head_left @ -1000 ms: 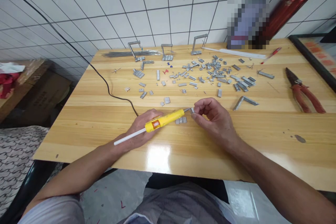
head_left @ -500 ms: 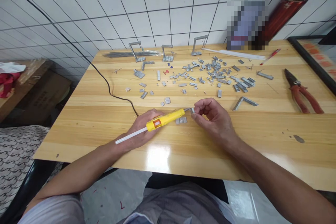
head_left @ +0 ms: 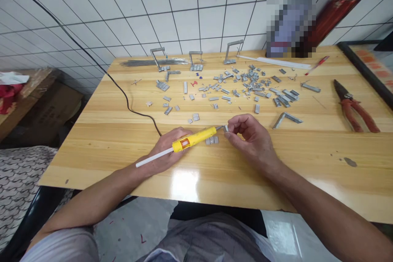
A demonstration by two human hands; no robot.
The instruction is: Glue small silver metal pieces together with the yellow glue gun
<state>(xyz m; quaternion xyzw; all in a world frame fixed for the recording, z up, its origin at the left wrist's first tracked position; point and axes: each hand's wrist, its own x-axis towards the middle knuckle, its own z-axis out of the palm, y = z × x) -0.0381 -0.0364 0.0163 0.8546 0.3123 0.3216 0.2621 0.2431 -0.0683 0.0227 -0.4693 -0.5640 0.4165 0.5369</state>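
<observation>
Head view: across the wooden table (head_left: 245,188), the black cord (head_left: 127,104) curves from the far left and disappears behind the left hand (head_left: 164,147); if it snags, it could pull the grip off line. That hand is wrapped around the yellow glue gun (head_left: 196,139), most of its fingers hidden. The right hand (head_left: 253,141), near the middle, clamps a small grey piece (head_left: 226,128) between thumb and forefinger, right at the metal nozzle (head_left: 220,128). A slight tremor could burn those fingertips if the nozzle is hot, and a loose pinch could let the piece twist or drop. A low dip of the gun could knock the short row of grey pieces (head_left: 212,140) beneath it.

The gun slants up to the right, its white glue stick (head_left: 153,158) jutting out near the left wrist. The pinched piece looks flat-sided and dull, though its far edge is too small to judge.
</observation>
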